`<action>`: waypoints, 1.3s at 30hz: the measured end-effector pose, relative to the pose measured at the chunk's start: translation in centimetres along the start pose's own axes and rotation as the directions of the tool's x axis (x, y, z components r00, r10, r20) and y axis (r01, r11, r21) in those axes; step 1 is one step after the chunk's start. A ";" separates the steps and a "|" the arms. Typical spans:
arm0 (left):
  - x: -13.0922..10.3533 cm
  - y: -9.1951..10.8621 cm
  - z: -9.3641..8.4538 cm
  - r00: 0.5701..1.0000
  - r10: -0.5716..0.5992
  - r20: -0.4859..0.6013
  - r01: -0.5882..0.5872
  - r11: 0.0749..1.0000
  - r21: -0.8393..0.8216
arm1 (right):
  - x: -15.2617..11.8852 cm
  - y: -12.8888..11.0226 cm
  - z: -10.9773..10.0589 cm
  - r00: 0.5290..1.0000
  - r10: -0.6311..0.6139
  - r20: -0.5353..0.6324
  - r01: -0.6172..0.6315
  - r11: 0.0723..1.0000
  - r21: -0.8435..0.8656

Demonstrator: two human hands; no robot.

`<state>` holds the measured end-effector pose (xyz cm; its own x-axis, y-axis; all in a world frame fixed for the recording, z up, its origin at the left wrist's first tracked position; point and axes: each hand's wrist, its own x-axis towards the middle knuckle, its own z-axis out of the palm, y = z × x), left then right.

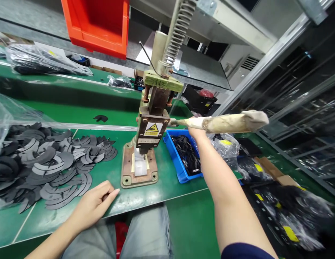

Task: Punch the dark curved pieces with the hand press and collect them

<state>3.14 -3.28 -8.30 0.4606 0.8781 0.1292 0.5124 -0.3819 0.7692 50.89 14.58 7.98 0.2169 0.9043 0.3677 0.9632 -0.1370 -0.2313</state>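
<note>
On the green table (pixel 163 190), one heap of dark grey, curved flat pieces (pixel 56 162) lies to the left of the green and brown metal hand press (pixel 159 100). Just at the right of the press is a blue plastic bin (pixel 174 154) with small black parts inside, and beyond it are clear plastic bags (pixel 226 144) with yellow labels. One single black curved piece (pixel 100 118) lies apart, behind the heap. Above, a red-orange plastic bin (pixel 99 39) sits on the grey shelf (pixel 35 27). The pale wrapped lever handle (pixel 229 123) goes out to the right, and it covers much of the right hand (pixel 197 133). This hand is at the inner part of the handle, but I cannot tell how its fingers are closed. The left hand (pixel 98 199) rests near the table edge, between heap and press, fingers folded loosely and thumb stretched.

The press stands upright, with a coil spring (pixel 179 32) on top and a yellow warning label (pixel 152 129) in front. Its brown base plate (pixel 126 162) looks worn, and a whitish translucent block (pixel 140 168) is on it, partly under the press head.
</note>
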 end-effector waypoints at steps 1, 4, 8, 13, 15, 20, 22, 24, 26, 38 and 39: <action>0.0 -0.1 0.0 1.000 0.004 0.005 -0.004 1.000 -0.001 | -1.3 0.6 -0.1 0.996 -0.003 0.093 0.005 1.000 -0.025; -0.2 -0.6 0.2 1.000 0.019 0.001 -0.019 1.000 -0.007 | -5.6 2.1 0.0 0.903 0.002 0.430 0.043 0.995 -0.095; -0.5 -1.0 0.6 0.999 0.031 -0.009 -0.031 1.000 -0.005 | -10.5 3.4 0.8 0.707 0.076 0.703 0.078 0.980 -0.185; -0.8 -1.3 0.9 0.999 0.027 -0.030 -0.027 1.000 0.012 | -13.8 3.4 1.9 0.636 0.065 0.769 0.117 0.977 -0.180; -0.9 -1.3 1.0 0.999 0.025 -0.035 -0.025 1.000 0.018 | -14.4 3.2 1.8 0.658 0.044 0.752 0.117 0.980 -0.160; -0.9 -1.3 1.1 0.997 0.004 -0.073 -0.004 1.000 0.013 | -15.2 3.5 0.7 0.796 0.003 0.605 0.070 0.993 -0.097; -0.9 -1.3 1.1 0.996 -0.001 -0.089 0.001 1.000 -0.004 | -15.5 3.9 0.0 0.859 -0.007 0.512 0.042 0.998 -0.056; -0.8 -1.5 1.1 0.995 -0.007 -0.097 0.004 1.000 -0.030 | -15.9 4.1 -0.8 0.915 -0.012 0.403 0.016 1.000 -0.006; -0.6 -1.6 1.0 0.993 -0.021 -0.112 0.015 0.998 -0.056 | -16.6 3.9 -1.6 0.960 -0.024 0.278 0.008 0.998 0.060; -0.3 8.9 0.4 0.921 0.312 -0.233 -0.347 0.929 -0.130 | -28.9 -9.3 0.0 0.856 -0.493 -0.156 0.474 0.628 0.618; -0.3 9.5 0.5 0.916 0.343 -0.207 -0.373 0.920 -0.124 | -29.5 -10.3 0.3 0.831 -0.528 -0.174 0.503 0.582 0.639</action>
<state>8.24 -7.34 -1.32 0.4478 0.7329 0.5121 0.2096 -0.6429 0.7367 34.54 -10.55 -0.81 -0.3007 0.7537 0.5844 0.5681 0.6337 -0.5250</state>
